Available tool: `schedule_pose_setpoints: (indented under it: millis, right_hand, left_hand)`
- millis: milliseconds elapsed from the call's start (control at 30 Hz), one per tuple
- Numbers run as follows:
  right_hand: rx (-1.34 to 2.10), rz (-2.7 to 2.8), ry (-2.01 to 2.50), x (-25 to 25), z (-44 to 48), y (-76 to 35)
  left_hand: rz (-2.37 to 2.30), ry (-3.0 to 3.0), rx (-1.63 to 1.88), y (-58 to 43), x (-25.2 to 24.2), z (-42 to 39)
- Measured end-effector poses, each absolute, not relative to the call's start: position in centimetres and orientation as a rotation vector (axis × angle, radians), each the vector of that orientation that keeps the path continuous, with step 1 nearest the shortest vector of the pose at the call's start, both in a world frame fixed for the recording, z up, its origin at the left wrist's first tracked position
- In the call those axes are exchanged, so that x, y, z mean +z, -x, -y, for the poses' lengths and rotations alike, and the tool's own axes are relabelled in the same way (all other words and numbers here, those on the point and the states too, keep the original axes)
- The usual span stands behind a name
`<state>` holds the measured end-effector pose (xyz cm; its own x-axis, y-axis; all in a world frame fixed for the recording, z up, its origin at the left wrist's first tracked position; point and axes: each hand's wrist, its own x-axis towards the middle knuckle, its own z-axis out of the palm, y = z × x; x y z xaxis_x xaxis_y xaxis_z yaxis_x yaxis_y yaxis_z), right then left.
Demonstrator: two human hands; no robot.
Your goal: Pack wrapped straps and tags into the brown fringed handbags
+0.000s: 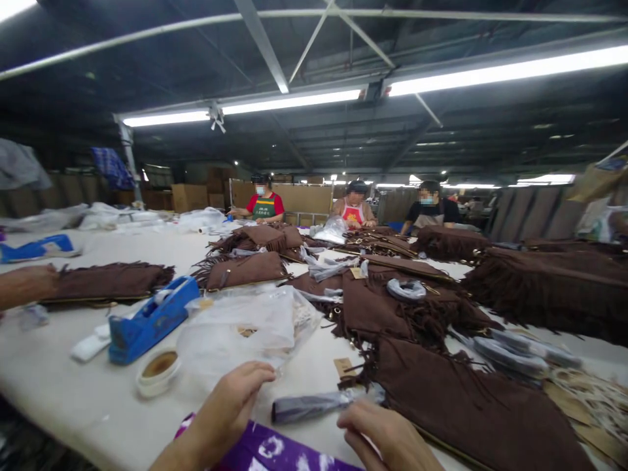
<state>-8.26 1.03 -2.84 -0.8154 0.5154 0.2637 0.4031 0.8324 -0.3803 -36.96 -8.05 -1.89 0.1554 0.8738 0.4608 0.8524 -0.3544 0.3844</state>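
My left hand point(226, 409) rests at the table's near edge, fingers curled onto the edge of a clear plastic bag point(245, 327). My right hand point(387, 435) is beside it, fingers bent at the end of a small grey wrapped roll point(314, 405) lying on the table. Just right of it lies a brown fringed suede bag point(466, 405) with a paper tag point(343, 366). A purple patterned cloth point(275, 451) shows under my wrists.
A blue tape dispenser point(150, 320) and a small white cup point(157, 371) stand left of the plastic. More brown fringed bags point(549, 288) pile across the white table point(59, 386). Another person's arm point(24, 284) reaches in at left. Three people point(354, 206) work at the far side.
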Motion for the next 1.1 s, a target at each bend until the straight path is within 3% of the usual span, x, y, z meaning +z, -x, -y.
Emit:
schedule_pose_setpoints:
  millis: [133,333,533,1100]
  right_hand:
    - [0.556,2.542,0.804,-1.7,-2.1,15.3]
    - [0.514,2.508,1.057,-3.8,-4.1,21.2]
    - [0.497,2.469,1.103,-4.8,-4.4,22.2]
    - [0.337,2.471,0.970,-4.5,-3.7,22.7]
  left_hand:
    - [-1.862,-2.384,0.932,39.2,-3.1,7.3]
    - [-1.866,-2.393,0.890,37.4,-2.2,6.1]
    - [-1.803,-2.163,0.736,36.8,-2.2,4.4]
    - [-1.829,-2.049,0.948,37.4,-4.2,3.8]
